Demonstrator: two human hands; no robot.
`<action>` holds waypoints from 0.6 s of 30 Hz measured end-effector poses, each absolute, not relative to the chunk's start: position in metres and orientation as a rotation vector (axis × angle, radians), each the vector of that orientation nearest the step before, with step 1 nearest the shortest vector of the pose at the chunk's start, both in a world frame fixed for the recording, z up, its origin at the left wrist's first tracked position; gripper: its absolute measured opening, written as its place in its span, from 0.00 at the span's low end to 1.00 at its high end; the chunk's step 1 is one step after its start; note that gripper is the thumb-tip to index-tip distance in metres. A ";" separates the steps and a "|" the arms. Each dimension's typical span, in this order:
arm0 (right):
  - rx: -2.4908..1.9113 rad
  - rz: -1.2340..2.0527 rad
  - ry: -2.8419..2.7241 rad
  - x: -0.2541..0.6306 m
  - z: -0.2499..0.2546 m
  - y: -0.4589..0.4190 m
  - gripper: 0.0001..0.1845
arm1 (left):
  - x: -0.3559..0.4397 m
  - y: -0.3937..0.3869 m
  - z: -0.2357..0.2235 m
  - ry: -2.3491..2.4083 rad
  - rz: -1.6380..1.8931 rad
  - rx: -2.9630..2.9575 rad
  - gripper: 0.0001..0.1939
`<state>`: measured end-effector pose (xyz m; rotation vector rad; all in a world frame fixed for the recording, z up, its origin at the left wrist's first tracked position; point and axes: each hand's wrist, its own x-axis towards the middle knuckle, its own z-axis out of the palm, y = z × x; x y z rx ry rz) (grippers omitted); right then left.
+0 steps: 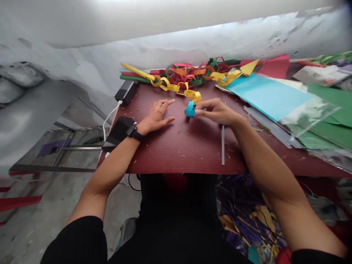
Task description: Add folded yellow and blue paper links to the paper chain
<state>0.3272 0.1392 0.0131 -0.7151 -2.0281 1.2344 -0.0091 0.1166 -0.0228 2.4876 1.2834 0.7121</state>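
My right hand point(216, 112) pinches a small blue paper ring point(189, 110) just above the red tabletop. The ring sits at the near end of a yellow paper chain point(172, 87), whose links run back to the left. Whether the blue and yellow rings are looped together I cannot tell. Palm down, with fingers spread and nothing in them, my left hand point(158, 116) rests on the table left of the ring. Below my right hand lies a thin translucent stick point(223, 145).
A pile of red, green and orange paper chain point(189, 75) lies along the wall. On the right are blue paper sheets point(269, 93), green sheets point(332, 106) and several translucent sticks point(275, 128). A black box point(125, 92) with a white cable and a phone point(120, 130) are at the left edge.
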 end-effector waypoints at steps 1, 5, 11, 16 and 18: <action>-0.657 1.177 -2.156 0.321 0.009 0.137 0.24 | -0.009 0.117 -0.023 1.241 0.728 2.499 0.45; -0.528 0.955 -2.374 0.307 -0.004 0.134 0.21 | -0.009 0.119 -0.023 1.104 0.760 2.528 0.48; -0.517 0.851 -2.384 0.309 -0.002 0.131 0.20 | -0.009 0.122 -0.027 1.076 0.749 2.525 0.47; -0.474 0.774 -2.333 0.312 0.006 0.130 0.16 | -0.009 0.122 -0.025 1.059 0.783 2.523 0.46; -0.450 0.744 -2.349 0.311 0.009 0.127 0.15 | -0.007 0.120 -0.025 0.997 0.818 2.523 0.46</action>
